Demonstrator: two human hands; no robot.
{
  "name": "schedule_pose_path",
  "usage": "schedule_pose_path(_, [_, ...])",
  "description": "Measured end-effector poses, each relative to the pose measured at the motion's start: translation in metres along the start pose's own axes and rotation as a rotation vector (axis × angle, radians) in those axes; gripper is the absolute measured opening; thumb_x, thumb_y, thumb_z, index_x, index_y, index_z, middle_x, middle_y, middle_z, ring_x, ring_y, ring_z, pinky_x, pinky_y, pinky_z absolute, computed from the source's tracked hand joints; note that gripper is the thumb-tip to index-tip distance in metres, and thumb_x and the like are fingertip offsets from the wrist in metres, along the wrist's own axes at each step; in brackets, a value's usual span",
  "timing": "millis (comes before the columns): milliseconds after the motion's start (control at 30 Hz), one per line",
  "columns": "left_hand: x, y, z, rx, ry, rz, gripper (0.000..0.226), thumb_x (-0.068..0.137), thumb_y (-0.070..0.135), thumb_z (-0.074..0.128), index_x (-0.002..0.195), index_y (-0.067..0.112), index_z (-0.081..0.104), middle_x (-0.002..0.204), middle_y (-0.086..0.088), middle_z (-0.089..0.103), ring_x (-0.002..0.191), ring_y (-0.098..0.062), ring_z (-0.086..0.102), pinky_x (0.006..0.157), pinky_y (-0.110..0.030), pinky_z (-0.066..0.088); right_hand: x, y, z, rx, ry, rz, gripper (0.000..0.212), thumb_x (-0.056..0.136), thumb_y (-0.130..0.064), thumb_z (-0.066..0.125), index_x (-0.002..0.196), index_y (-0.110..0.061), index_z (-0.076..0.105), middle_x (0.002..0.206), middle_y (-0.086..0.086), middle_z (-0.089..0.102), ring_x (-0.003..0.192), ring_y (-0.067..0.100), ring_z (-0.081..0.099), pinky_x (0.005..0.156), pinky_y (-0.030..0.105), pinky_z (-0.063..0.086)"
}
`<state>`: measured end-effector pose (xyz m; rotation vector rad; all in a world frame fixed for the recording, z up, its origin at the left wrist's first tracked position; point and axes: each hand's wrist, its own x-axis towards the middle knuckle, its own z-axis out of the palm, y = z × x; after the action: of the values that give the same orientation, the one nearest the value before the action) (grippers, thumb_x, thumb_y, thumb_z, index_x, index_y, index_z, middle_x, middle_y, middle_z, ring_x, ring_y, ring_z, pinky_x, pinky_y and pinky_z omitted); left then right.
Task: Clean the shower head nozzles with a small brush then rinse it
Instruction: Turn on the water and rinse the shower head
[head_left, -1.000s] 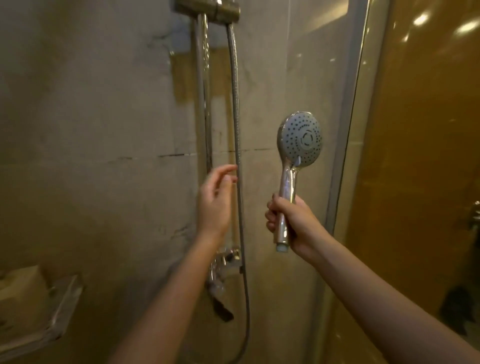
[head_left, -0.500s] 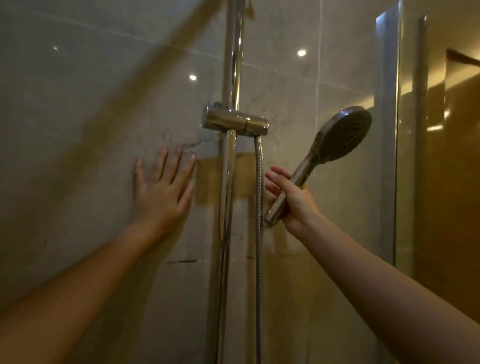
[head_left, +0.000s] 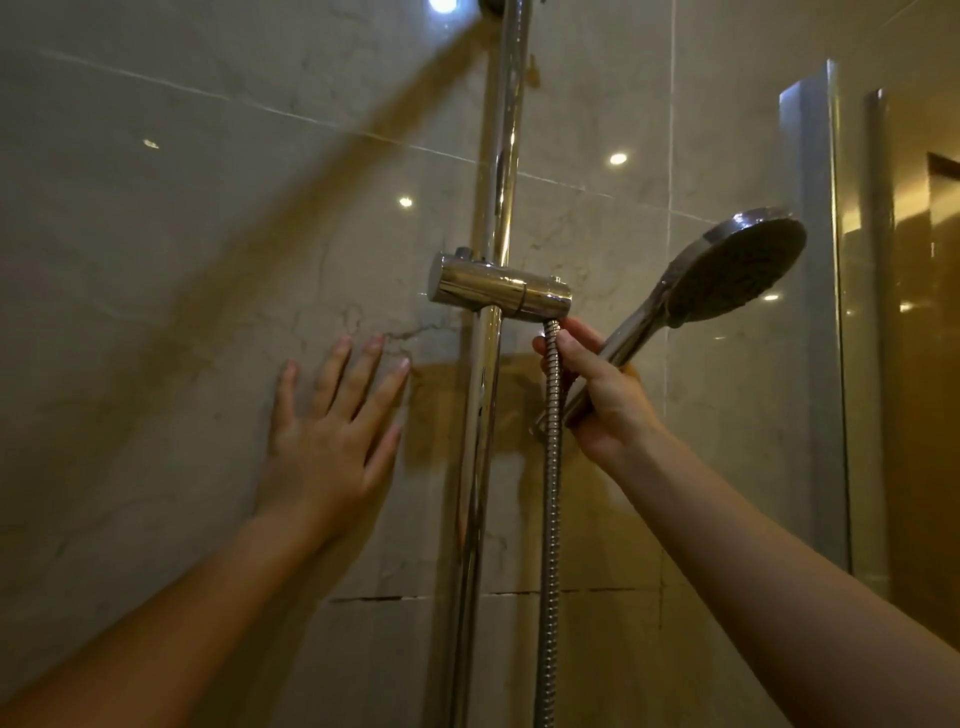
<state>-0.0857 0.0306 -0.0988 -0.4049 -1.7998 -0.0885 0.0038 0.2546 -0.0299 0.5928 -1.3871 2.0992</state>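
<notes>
One shower head (head_left: 737, 265), one hose (head_left: 550, 493), one rail (head_left: 501, 156), one chrome holder (head_left: 498, 288), and your two grips. Your right grip (head_left: 597, 400) is clamped round the shower head's handle, just below and right of the holder. The head juts up and to the right from it, nozzle face tilted downward, near the glass panel (head_left: 815, 338). Your left grip (head_left: 332, 447) is spread flat, fingers straight, pressed on the wall tile (head_left: 156, 260) left of the rail.
</notes>
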Motion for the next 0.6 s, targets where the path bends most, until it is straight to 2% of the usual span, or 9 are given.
schedule_pose_path(133, [-0.001,0.000,-0.001,-0.008,0.003,-0.001,0.059,0.093,0.045,0.024,0.149,0.029,0.014,0.159,0.000,0.009,0.146,-0.020,0.003,0.113,-0.052,0.003,0.012,-0.009,-0.003,-0.041,-0.040,-0.002,0.024,0.088,-0.009,0.061,0.110,-0.016,0.068,0.088,0.003,0.076,0.080,0.011,0.073,0.064,0.025,0.055])
schedule_pose_path(300, [0.000,0.000,-0.001,-0.020,0.000,-0.006,0.059,0.093,0.045,0.025,0.149,0.030,0.014,0.159,0.000,0.009,0.146,-0.020,0.002,0.114,-0.050,0.001,0.021,-0.019,-0.012,-0.149,-0.177,-0.011,0.031,0.089,-0.009,0.058,0.120,-0.014,0.063,0.085,-0.004,0.076,0.083,0.008,0.072,0.067,0.024,0.055])
schedule_pose_path(500, [-0.001,-0.002,0.000,-0.026,0.012,0.006,0.058,0.093,0.045,0.025,0.149,0.030,0.015,0.158,0.000,0.011,0.146,-0.021,0.005,0.113,-0.051,0.002,0.028,-0.028,-0.013,-0.259,-0.216,-0.006,0.053,0.078,-0.019,0.063,0.129,-0.009,0.057,0.093,-0.001,0.071,0.090,0.011,0.069,0.074,0.026,0.050])
schedule_pose_path(600, [-0.001,-0.001,0.000,-0.033,0.014,0.006,0.058,0.093,0.044,0.024,0.148,0.030,0.016,0.158,0.000,0.011,0.146,-0.021,0.006,0.114,-0.053,0.005,0.030,-0.031,-0.015,-0.288,-0.236,0.015,0.043,0.086,-0.016,0.060,0.129,-0.011,0.057,0.098,0.002,0.067,0.091,0.012,0.065,0.076,0.029,0.047])
